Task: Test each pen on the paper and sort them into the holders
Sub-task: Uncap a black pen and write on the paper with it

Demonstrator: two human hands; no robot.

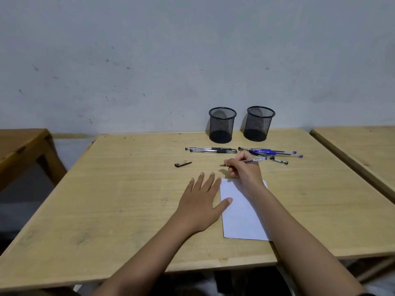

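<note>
My right hand (243, 167) grips an uncapped pen (254, 160) just beyond the top edge of the white paper (241, 216), tip pointing left over the bare wood. My left hand (201, 201) lies flat and open on the table, thumb resting on the paper's left edge. The pen's black cap (182, 164) lies loose to the left. Two black pens (211, 149) lie side by side before the left mesh holder (221, 124). Several blue and black pens (275, 153) lie in a pile before the right mesh holder (259, 123). Both holders look empty.
The wooden table (128, 199) stands against a grey wall. Another table (359, 146) adjoins on the right, and a darker one (19, 146) stands off to the left across a gap.
</note>
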